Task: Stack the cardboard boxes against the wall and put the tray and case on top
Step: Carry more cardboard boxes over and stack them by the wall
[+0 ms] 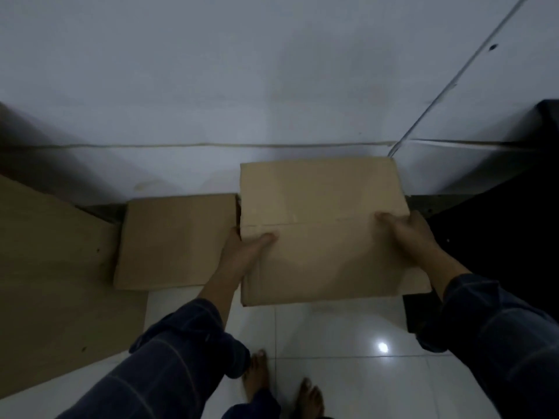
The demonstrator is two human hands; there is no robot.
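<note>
Both hands are gripping one closed cardboard box [323, 225] from its sides. The left hand [245, 252] is clamping the box's left edge, thumb lying across the top face and the other fingers hidden under or behind the cardboard. The right hand [408, 234] is wrapping the right edge, fingers curled over the top near the flap seam. Whether the box is resting on anything is not visible. Its far edge is lying close to the white wall [211, 71]. Just left of the box, a lower box [175, 240] is sitting on the floor [332, 343], near the wall. Further left of the box, a large cardboard sheet [51, 267] is lying. Right of the box, a dark object [499, 231] is standing, too dim to identify. Bare feet [257, 376] are showing on the tiles below the box.
</note>
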